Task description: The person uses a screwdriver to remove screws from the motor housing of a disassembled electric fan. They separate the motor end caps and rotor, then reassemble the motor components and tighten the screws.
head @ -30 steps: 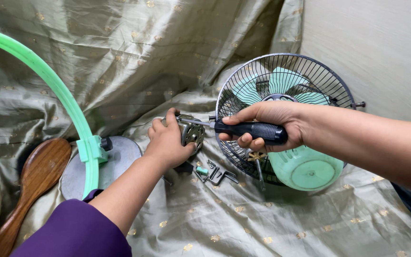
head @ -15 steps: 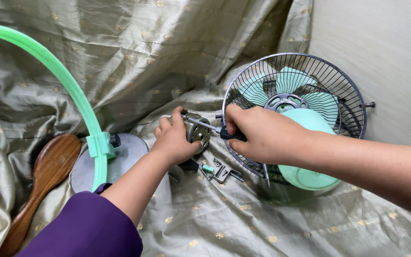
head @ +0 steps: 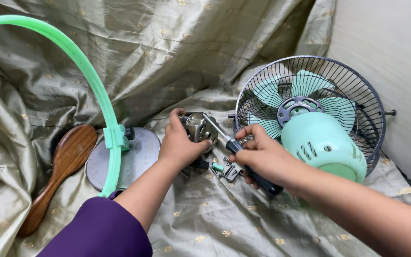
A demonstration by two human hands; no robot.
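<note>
My left hand [head: 179, 143] grips a small metal fan motor [head: 197, 126] and holds it upright on the olive cloth. My right hand [head: 262, 157] is closed around the black handle of a screwdriver [head: 243, 159], whose metal shaft slants up-left with its tip against the motor's top. Just right of my hands lies a dark wire fan guard [head: 357, 95] with pale green blades [head: 338, 107] inside and a pale green motor housing [head: 324, 145] resting against it.
Small metal brackets and a green-capped part [head: 227, 170] lie under my hands. A green plastic ring [head: 89, 78] arcs at left, clipped over a round grey base plate [head: 139, 159]. A wooden brush [head: 58, 173] lies further left. A beige wall [head: 386, 43] stands at right.
My right hand has turned and dropped, so the screwdriver handle now points down-right and its shaft slants more steeply onto the motor. The view has shifted, so everything sits further right.
</note>
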